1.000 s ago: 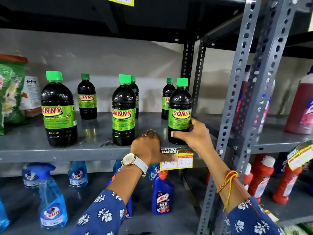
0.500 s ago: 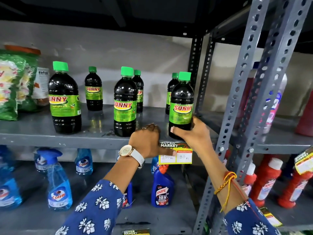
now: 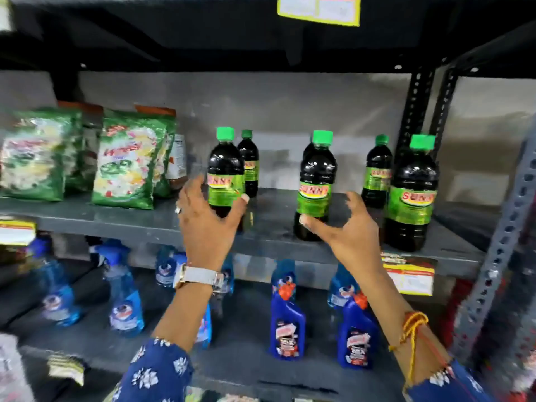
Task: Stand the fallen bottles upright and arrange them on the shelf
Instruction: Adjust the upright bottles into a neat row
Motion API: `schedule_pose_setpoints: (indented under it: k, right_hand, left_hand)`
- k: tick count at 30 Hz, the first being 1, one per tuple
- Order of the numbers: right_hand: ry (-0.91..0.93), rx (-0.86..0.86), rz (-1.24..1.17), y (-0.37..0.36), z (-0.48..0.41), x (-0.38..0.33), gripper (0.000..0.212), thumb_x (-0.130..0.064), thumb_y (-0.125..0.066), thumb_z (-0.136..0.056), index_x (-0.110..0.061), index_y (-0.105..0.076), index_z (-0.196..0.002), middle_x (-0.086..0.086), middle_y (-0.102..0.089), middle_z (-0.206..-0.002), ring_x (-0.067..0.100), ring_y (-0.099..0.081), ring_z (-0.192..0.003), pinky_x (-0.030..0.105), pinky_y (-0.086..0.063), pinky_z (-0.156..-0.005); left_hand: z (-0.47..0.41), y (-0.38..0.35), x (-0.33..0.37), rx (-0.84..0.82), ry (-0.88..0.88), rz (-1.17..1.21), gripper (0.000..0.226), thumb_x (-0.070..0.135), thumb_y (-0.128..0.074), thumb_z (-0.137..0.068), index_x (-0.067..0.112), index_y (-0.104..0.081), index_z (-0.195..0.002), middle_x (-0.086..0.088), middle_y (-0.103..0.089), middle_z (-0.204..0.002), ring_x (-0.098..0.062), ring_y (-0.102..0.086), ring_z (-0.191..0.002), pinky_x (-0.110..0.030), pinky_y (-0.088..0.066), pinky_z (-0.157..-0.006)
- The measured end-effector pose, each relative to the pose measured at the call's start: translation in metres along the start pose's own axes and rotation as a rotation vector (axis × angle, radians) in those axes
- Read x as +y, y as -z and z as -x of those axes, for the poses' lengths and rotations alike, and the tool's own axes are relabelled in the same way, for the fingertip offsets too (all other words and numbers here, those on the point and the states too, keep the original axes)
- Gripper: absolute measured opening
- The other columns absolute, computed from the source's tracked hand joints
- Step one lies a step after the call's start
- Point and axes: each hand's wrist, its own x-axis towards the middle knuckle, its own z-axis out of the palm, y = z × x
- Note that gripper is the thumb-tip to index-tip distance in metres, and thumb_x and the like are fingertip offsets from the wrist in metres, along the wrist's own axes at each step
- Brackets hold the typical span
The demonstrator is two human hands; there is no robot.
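Note:
Several dark Sunny bottles with green caps stand upright on the grey shelf (image 3: 139,224). Three are in front: a left bottle (image 3: 225,172), a middle bottle (image 3: 316,181) and a right bottle (image 3: 412,195). Two more stand behind, one (image 3: 249,161) on the left and one (image 3: 378,169) on the right. My left hand (image 3: 208,224) is spread around the lower part of the left front bottle, fingers to its left and thumb to its right. My right hand (image 3: 348,230) is open and curled, thumb in front of the middle bottle's base, fingers to its right. The frame is blurred.
Green packets (image 3: 127,161) stand at the left of the same shelf. Below are blue spray bottles (image 3: 124,303) and blue cleaner bottles (image 3: 287,323). A yellow price tag (image 3: 409,278) hangs on the shelf edge. A perforated grey post (image 3: 499,245) rises at the right.
My right hand has let go of the right front bottle and moved left to the middle one. My left hand has left the shelf edge and risen to the left front bottle.

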Motion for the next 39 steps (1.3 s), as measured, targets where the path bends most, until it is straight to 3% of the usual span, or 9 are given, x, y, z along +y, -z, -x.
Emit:
schedule_pose_setpoints:
  k: [4, 9, 15, 18, 22, 24, 28, 33, 39]
  right_hand:
    - [-0.146, -0.047, -0.017, -0.023, -0.007, 0.004, 0.122, -0.053, -0.082, -0.049, -0.011, -0.016, -0.143, 0.009, -0.039, -0.144, 0.022, -0.039, -0.129, 0.030, -0.034, -0.093]
    - [-0.150, 0.050, -0.076, -0.030, -0.007, 0.009, 0.095, -0.050, -0.083, -0.047, -0.017, -0.041, -0.126, -0.007, -0.052, -0.106, 0.012, -0.050, -0.097, 0.028, -0.040, -0.080]
    - [-0.085, 0.019, 0.076, -0.031, -0.010, 0.008, 0.063, -0.040, -0.083, -0.057, -0.019, -0.058, -0.111, -0.005, -0.064, -0.095, 0.012, -0.061, -0.089, 0.026, -0.046, -0.081]
    - [-0.047, 0.020, 0.132, -0.030, -0.012, 0.009, 0.050, -0.037, -0.082, -0.061, -0.017, -0.064, -0.104, -0.003, -0.065, -0.088, 0.011, -0.061, -0.081, 0.019, -0.042, -0.071]
    - [-0.028, 0.022, 0.155, -0.031, -0.012, 0.011, 0.048, -0.036, -0.080, -0.063, -0.016, -0.063, -0.104, -0.005, -0.063, -0.087, 0.007, -0.057, -0.076, 0.001, -0.038, -0.055]
    - [-0.030, 0.014, 0.167, -0.031, -0.013, 0.011, 0.049, -0.036, -0.080, -0.064, -0.015, -0.063, -0.104, -0.005, -0.063, -0.088, 0.008, -0.057, -0.077, 0.002, -0.036, -0.056]
    - [-0.025, -0.010, 0.167, -0.030, -0.014, 0.011, 0.048, -0.035, -0.079, -0.065, -0.016, -0.062, -0.106, -0.005, -0.062, -0.088, 0.007, -0.058, -0.077, 0.002, -0.036, -0.055]
    - [-0.022, 0.006, 0.114, -0.031, -0.012, 0.013, 0.044, -0.028, -0.080, -0.065, -0.013, -0.063, -0.103, -0.008, -0.062, -0.083, -0.009, -0.053, -0.072, -0.003, -0.036, -0.053]
    - [-0.015, -0.001, 0.116, -0.031, -0.011, 0.012, 0.046, -0.028, -0.079, -0.066, -0.013, -0.062, -0.107, -0.006, -0.062, -0.087, -0.003, -0.055, -0.073, -0.005, -0.035, -0.053]
  left_hand:
    - [-0.027, -0.003, -0.033, -0.352, 0.185, -0.013, 0.111, 0.055, -0.075, -0.063, 0.001, -0.019, -0.141, -0.019, -0.029, -0.146, -0.030, -0.031, -0.131, -0.042, -0.031, -0.103]
    - [-0.029, -0.017, -0.054, -0.533, 0.205, -0.006, 0.090, 0.058, -0.078, -0.057, 0.010, -0.039, -0.123, -0.009, -0.053, -0.123, -0.030, -0.053, -0.112, -0.039, -0.044, -0.084]
    - [-0.021, -0.022, -0.060, -0.436, 0.126, -0.083, 0.071, 0.054, -0.076, -0.063, 0.006, -0.047, -0.106, -0.012, -0.065, -0.101, -0.033, -0.060, -0.095, -0.042, -0.046, -0.083]
    - [-0.020, -0.024, -0.061, -0.400, 0.096, -0.103, 0.070, 0.056, -0.076, -0.062, 0.007, -0.048, -0.103, -0.011, -0.065, -0.097, -0.033, -0.059, -0.094, -0.039, -0.045, -0.081]
    - [-0.018, -0.028, -0.061, -0.344, 0.078, -0.153, 0.072, 0.065, -0.074, -0.056, 0.010, -0.045, -0.092, -0.008, -0.064, -0.086, -0.032, -0.061, -0.087, -0.040, -0.044, -0.080]
    - [-0.017, -0.030, -0.060, -0.318, 0.073, -0.184, 0.074, 0.069, -0.072, -0.053, 0.012, -0.038, -0.086, -0.003, -0.058, -0.075, -0.032, -0.062, -0.081, -0.041, -0.044, -0.081]
    - [-0.017, -0.035, -0.060, -0.285, 0.072, -0.237, 0.078, 0.074, -0.069, -0.050, 0.013, -0.034, -0.084, -0.006, -0.063, -0.077, -0.031, -0.063, -0.077, -0.042, -0.041, -0.085]
    - [-0.016, -0.036, -0.062, -0.265, 0.056, -0.233, 0.079, 0.076, -0.067, -0.049, 0.014, -0.031, -0.083, -0.006, -0.062, -0.073, -0.031, -0.064, -0.072, -0.040, -0.040, -0.079]
    - [-0.016, -0.036, -0.062, -0.282, 0.062, -0.245, 0.081, 0.078, -0.066, -0.048, 0.014, -0.031, -0.084, 0.001, -0.054, -0.071, -0.030, -0.064, -0.072, -0.038, -0.039, -0.075]
